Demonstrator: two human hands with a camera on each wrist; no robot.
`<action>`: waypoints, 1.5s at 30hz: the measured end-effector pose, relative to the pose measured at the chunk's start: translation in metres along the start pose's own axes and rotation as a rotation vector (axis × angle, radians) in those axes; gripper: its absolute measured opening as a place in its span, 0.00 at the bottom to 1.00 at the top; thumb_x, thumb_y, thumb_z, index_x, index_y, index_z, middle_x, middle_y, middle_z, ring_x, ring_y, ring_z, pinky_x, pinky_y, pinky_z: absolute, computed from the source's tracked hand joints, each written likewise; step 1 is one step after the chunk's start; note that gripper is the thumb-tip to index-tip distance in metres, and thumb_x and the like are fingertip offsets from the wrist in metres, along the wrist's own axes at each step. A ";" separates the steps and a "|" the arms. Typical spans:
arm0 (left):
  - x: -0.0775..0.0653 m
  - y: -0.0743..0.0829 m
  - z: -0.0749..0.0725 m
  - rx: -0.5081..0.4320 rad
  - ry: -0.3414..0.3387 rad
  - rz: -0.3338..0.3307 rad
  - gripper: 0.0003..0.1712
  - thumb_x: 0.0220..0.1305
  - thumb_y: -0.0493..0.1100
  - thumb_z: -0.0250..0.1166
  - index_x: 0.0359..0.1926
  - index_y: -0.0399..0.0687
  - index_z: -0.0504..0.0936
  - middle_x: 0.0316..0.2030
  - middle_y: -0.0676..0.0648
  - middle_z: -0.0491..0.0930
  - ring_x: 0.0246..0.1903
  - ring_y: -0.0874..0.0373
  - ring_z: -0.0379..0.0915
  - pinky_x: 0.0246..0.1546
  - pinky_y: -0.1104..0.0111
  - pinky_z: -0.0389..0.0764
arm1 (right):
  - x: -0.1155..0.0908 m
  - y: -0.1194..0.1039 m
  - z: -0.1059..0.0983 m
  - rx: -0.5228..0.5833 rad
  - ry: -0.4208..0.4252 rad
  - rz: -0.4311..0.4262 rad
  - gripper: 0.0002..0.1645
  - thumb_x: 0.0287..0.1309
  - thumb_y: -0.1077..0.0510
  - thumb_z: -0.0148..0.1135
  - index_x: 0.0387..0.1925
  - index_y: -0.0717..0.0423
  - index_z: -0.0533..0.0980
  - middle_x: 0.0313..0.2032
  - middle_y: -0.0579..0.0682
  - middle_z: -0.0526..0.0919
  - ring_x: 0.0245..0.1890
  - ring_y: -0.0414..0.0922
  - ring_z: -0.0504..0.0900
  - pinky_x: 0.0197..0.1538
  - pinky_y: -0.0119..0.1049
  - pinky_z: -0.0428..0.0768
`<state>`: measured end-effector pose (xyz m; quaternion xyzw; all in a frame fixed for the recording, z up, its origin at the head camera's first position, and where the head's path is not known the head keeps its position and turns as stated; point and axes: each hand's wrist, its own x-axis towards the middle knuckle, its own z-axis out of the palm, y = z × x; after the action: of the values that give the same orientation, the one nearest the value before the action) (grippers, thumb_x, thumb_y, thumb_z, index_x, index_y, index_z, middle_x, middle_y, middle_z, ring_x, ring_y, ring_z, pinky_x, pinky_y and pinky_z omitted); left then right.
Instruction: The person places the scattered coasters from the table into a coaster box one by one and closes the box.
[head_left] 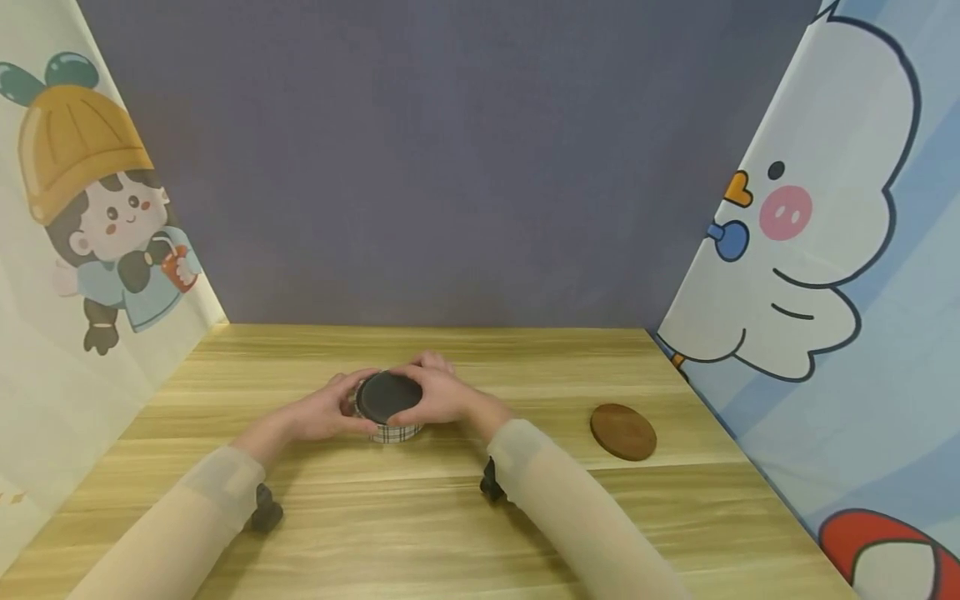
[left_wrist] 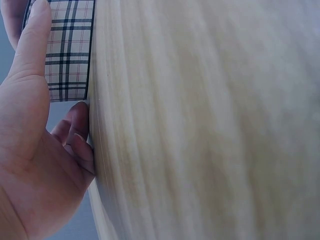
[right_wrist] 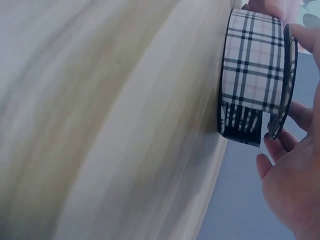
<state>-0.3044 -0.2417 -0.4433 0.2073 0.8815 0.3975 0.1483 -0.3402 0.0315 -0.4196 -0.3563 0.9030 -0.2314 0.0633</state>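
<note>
A round plaid coaster holder (head_left: pixel 395 434) stands on the wooden table between both hands. Its wall (right_wrist: pixel 252 65) has white and black checks, with a gap in it. My left hand (head_left: pixel 324 412) grips the holder from the left; in the left wrist view its thumb lies along the plaid side (left_wrist: pixel 68 55). A black round coaster (head_left: pixel 387 395) covers the top of the holder, slightly tilted off the rim in the right wrist view. My right hand (head_left: pixel 444 393) pinches this coaster by its edge. Whatever lies inside the holder is hidden.
A brown round coaster (head_left: pixel 623 432) lies flat on the table (head_left: pixel 390 533) to the right. A dark grey panel (head_left: pixel 442 167) closes off the back, and printed cartoon panels stand at left and right.
</note>
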 end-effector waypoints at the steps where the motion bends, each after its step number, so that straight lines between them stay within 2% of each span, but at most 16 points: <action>1: 0.000 0.000 0.000 -0.001 -0.001 0.001 0.61 0.70 0.57 0.77 0.90 0.56 0.48 0.71 0.30 0.57 0.59 0.43 0.74 0.59 0.54 0.81 | 0.000 0.000 0.001 0.001 -0.001 0.000 0.54 0.57 0.30 0.77 0.82 0.36 0.69 0.72 0.48 0.68 0.68 0.47 0.65 0.67 0.45 0.68; 9: 0.001 0.003 0.000 -0.004 -0.001 0.016 0.61 0.70 0.56 0.78 0.89 0.53 0.48 0.70 0.30 0.57 0.61 0.42 0.75 0.61 0.53 0.82 | 0.003 0.003 0.005 -0.017 0.003 0.000 0.54 0.58 0.29 0.77 0.83 0.35 0.68 0.76 0.47 0.67 0.73 0.48 0.63 0.70 0.47 0.67; 17: 0.002 0.002 -0.001 -0.019 -0.011 0.022 0.60 0.71 0.55 0.77 0.90 0.54 0.48 0.71 0.29 0.55 0.59 0.43 0.76 0.57 0.56 0.83 | 0.001 0.007 0.004 0.012 -0.016 0.006 0.55 0.60 0.27 0.75 0.83 0.34 0.67 0.80 0.46 0.65 0.77 0.50 0.61 0.74 0.52 0.68; 24: 0.002 0.002 -0.001 -0.010 -0.010 0.013 0.61 0.71 0.56 0.77 0.90 0.53 0.47 0.70 0.29 0.56 0.54 0.45 0.74 0.52 0.59 0.80 | 0.001 0.009 0.004 0.010 -0.022 0.016 0.42 0.69 0.28 0.68 0.79 0.32 0.73 0.80 0.46 0.66 0.78 0.50 0.62 0.79 0.56 0.67; 33: 0.001 0.001 -0.003 0.040 0.005 0.009 0.61 0.70 0.57 0.77 0.89 0.53 0.49 0.69 0.30 0.59 0.53 0.46 0.73 0.52 0.59 0.80 | 0.000 0.005 0.004 0.021 -0.032 0.036 0.42 0.69 0.29 0.69 0.79 0.33 0.74 0.82 0.45 0.64 0.80 0.50 0.61 0.80 0.56 0.69; 45: 0.001 0.000 0.000 0.023 0.010 0.022 0.61 0.70 0.56 0.78 0.89 0.52 0.49 0.69 0.29 0.60 0.53 0.46 0.74 0.51 0.60 0.80 | -0.004 0.006 0.006 0.023 -0.039 0.014 0.41 0.72 0.30 0.67 0.80 0.35 0.72 0.83 0.47 0.62 0.79 0.51 0.60 0.79 0.56 0.71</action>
<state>-0.3051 -0.2414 -0.4432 0.2165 0.8844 0.3900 0.1372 -0.3392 0.0351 -0.4280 -0.3535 0.9015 -0.2341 0.0867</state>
